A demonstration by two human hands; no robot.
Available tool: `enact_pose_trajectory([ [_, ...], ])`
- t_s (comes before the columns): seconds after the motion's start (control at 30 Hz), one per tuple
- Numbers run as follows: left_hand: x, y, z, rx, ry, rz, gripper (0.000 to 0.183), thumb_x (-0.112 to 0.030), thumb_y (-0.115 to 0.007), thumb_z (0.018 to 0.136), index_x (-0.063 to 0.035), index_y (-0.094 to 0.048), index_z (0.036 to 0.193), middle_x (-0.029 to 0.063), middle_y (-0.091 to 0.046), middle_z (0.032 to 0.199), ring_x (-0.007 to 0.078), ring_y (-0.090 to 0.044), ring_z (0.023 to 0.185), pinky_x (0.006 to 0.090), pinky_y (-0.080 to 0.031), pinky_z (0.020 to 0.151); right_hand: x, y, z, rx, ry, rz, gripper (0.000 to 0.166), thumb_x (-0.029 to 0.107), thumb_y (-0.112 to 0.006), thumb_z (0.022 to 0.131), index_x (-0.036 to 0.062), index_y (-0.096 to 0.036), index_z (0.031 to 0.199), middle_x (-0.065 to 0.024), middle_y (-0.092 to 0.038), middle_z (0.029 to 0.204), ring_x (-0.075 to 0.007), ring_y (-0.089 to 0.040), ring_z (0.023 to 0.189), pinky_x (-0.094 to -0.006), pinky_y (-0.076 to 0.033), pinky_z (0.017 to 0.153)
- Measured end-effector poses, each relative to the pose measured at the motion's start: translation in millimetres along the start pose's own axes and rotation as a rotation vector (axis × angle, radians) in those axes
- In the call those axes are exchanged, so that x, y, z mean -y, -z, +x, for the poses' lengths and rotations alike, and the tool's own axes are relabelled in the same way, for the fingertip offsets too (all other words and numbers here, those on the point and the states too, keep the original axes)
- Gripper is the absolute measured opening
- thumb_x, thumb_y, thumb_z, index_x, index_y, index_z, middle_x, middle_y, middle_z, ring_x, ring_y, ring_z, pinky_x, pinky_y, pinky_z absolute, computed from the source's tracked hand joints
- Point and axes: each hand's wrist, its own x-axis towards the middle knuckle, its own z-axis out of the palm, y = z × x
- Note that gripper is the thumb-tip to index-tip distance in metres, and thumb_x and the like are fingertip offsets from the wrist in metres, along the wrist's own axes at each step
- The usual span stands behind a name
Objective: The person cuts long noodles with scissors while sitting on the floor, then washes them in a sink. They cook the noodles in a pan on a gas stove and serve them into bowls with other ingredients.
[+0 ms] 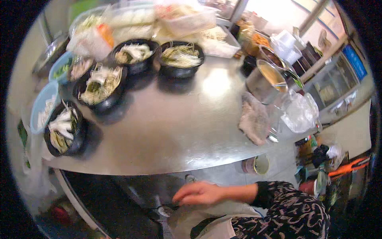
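Note:
My right hand (197, 192) hangs in front of the steel table's near edge, above the apron, its fingers loosely bent and apart with nothing seen in them; it is a little blurred. My left hand is out of view. On the steel table (179, 119) stand several black bowls of noodles with white and green toppings: one at the near left (64, 131), one behind it (100, 86), and two at the back, left (134, 56) and right (181, 59). My hand touches none of them.
Light-blue baskets (44, 104) line the left edge. Plastic tubs (185, 21) of food stand at the back. At the right are a metal pot (265, 80), a crumpled cloth (253, 119) and clear plastic bags (301, 112). A bucket (261, 164) stands on the floor beyond the edge.

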Motion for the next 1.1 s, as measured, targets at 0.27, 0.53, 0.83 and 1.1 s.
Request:
enact_pose_trajectory([
  [0.27,105.5,21.7,-75.9,0.393,0.728,-0.002,0.075,-0.051,-0.044,0.08,0.0014,-0.022,0.128,0.0255,-0.032,0.125,0.0365,-0.039,0.107,0.0444,-0.034,0.084,-39.7,187.1,-157.0,-1.508,-0.247,-1.16,0.042,0.024,-0.051,0.078,0.0032,-0.046,0.114,-0.0228,-0.038,0.121,-0.0369,-0.037,0.111,-0.0431,-0.032,0.091],
  [0.53,-33.5,-83.6,-94.8,0.343,0.568,-0.265,0.072,-0.033,-0.043,0.085,0.0064,-0.004,0.13,0.0233,-0.015,0.134,0.034,-0.024,0.12,0.0346,-0.021,0.1,-34.4,218.2,-63.3,-1.337,-0.114,-1.145,0.05,0.026,-0.047,0.079,0.0035,-0.036,0.123,-0.0216,-0.028,0.129,-0.0359,-0.027,0.119,-0.0444,-0.025,0.095],
  [0.83,-160.0,-149.6,-54.1,0.548,0.615,-0.53,0.071,-0.021,-0.055,0.08,-0.0039,-0.01,0.132,0.019,-0.027,0.129,0.0261,-0.042,0.105,0.0344,-0.04,0.081,12.0,321.7,7.2,-1.116,0.143,-1.12,0.046,0.026,-0.046,0.08,0.0085,-0.039,0.122,-0.0172,-0.03,0.13,-0.0303,-0.026,0.121,-0.0401,-0.024,0.098],
  [1.1,-168.4,-69.2,-44.2,0.466,0.588,-0.663,0.046,-0.008,-0.053,0.078,-0.0035,-0.035,0.12,0.0127,-0.047,0.108,0.0176,-0.05,0.088,0.0283,-0.046,0.068,10.2,264.5,2.8,-0.944,0.322,-1.132,0.045,0.02,-0.05,0.074,0.0068,-0.044,0.117,-0.0194,-0.035,0.125,-0.0333,-0.035,0.114,-0.0431,-0.03,0.093],
])
